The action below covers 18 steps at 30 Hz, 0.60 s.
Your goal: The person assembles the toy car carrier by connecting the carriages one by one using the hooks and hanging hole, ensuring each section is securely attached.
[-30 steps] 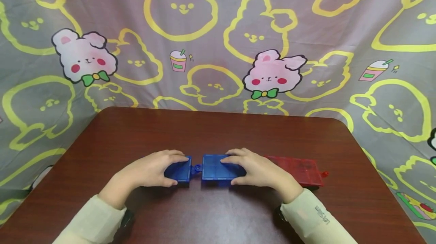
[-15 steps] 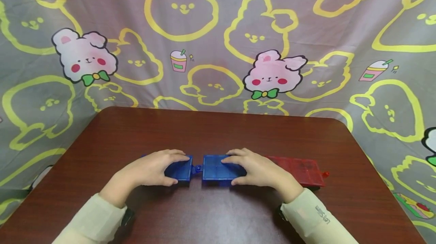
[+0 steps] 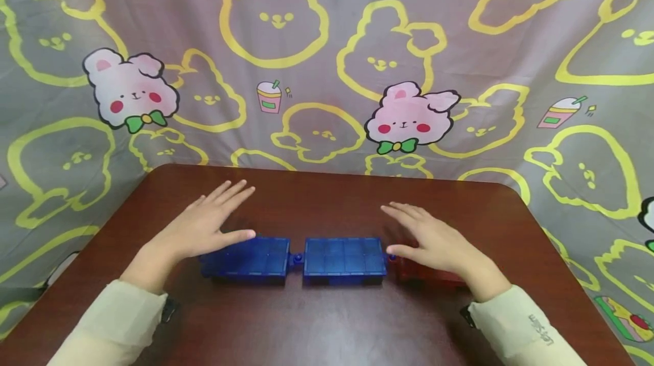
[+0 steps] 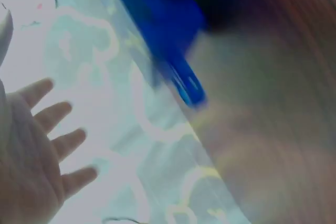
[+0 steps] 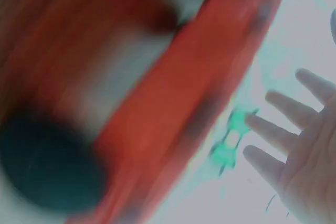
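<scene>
Two blue translucent toy wagons stand in a row on the table in the head view, the left blue wagon [image 3: 263, 258] joined to the right blue wagon [image 3: 344, 256] by a small blue ring coupling [image 3: 298, 259]. A red translucent wagon [image 3: 426, 276] adjoins on the right, partly covered by my hand; its black wheel [image 5: 52, 163] shows, blurred, in the right wrist view. My left hand [image 3: 199, 227] hovers over the left blue wagon, fingers spread and straight. Over the red wagon, my right hand [image 3: 441, 244] is likewise spread, holding nothing.
The brown wooden table [image 3: 327, 326] has rounded far corners. Behind it hangs a grey curtain [image 3: 317, 82] printed with yellow outlines and rabbit heads, which also runs along both sides.
Both hands have let go of the two blue wagons, risen and moved apart, left hand leftward, right hand rightward. Their fingers have straightened. The wagons stay in their row.
</scene>
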Each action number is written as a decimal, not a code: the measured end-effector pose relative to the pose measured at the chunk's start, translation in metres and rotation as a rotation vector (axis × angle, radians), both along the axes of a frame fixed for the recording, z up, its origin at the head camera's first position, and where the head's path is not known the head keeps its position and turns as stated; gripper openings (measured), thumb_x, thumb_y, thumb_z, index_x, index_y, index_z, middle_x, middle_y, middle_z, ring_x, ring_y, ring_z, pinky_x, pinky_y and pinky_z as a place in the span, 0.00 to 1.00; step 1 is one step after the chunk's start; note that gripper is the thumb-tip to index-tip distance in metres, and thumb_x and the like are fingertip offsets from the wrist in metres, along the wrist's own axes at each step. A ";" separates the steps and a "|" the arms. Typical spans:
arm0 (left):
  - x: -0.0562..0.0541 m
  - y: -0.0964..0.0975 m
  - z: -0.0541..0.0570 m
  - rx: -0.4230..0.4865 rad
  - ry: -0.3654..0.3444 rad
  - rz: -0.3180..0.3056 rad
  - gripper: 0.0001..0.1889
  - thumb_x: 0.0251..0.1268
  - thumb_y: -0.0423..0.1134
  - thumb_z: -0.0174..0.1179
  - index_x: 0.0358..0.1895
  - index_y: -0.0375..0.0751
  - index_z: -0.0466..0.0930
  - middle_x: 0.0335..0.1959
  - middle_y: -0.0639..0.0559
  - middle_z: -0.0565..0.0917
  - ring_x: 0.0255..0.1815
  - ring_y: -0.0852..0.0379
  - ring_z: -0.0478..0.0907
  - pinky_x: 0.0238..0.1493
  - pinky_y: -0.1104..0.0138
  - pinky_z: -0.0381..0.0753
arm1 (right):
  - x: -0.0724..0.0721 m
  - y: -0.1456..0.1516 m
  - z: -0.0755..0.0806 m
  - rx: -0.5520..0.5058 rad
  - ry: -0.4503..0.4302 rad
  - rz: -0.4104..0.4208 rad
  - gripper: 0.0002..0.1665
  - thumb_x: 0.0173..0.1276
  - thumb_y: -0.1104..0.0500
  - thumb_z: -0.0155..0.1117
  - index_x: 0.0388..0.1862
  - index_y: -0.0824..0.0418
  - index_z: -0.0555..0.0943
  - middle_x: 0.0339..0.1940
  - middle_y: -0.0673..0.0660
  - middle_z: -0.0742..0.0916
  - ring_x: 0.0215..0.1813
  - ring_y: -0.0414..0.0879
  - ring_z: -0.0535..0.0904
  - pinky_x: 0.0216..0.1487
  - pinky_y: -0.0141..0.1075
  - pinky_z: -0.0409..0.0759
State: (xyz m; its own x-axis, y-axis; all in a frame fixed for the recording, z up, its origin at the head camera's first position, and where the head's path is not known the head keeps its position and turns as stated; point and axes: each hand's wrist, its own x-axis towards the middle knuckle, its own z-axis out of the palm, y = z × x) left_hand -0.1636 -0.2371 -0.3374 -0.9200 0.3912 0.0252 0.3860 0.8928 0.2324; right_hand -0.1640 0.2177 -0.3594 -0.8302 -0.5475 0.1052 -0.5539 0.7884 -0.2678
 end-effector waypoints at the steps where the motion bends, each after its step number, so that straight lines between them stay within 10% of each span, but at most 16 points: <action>1: -0.003 -0.006 0.001 -0.010 0.013 0.030 0.48 0.61 0.73 0.53 0.81 0.58 0.47 0.83 0.47 0.48 0.83 0.38 0.41 0.72 0.29 0.44 | -0.002 0.012 0.002 0.011 0.009 -0.042 0.51 0.63 0.31 0.63 0.80 0.47 0.59 0.79 0.59 0.65 0.79 0.60 0.60 0.70 0.62 0.67; 10: -0.014 -0.061 -0.007 -0.020 0.073 0.254 0.49 0.65 0.74 0.45 0.80 0.63 0.30 0.82 0.49 0.28 0.80 0.38 0.18 0.64 0.24 0.19 | 0.001 0.121 0.000 0.144 -0.007 -0.412 0.56 0.68 0.26 0.51 0.83 0.43 0.36 0.81 0.66 0.33 0.79 0.72 0.25 0.65 0.79 0.39; 18: -0.021 -0.079 -0.030 -0.033 0.107 0.309 0.50 0.65 0.75 0.43 0.80 0.60 0.28 0.81 0.46 0.25 0.79 0.37 0.14 0.61 0.23 0.17 | 0.010 0.169 -0.011 0.180 -0.012 -0.535 0.57 0.69 0.26 0.49 0.82 0.44 0.32 0.78 0.73 0.33 0.74 0.76 0.19 0.63 0.81 0.32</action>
State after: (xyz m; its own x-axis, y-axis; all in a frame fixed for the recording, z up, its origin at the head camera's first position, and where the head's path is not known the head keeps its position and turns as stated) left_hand -0.1845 -0.3159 -0.3670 -0.9880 0.0966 0.1205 0.1168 0.9778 0.1740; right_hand -0.1543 0.3870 -0.3708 -0.9976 -0.0587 0.0381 -0.0624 0.9923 -0.1069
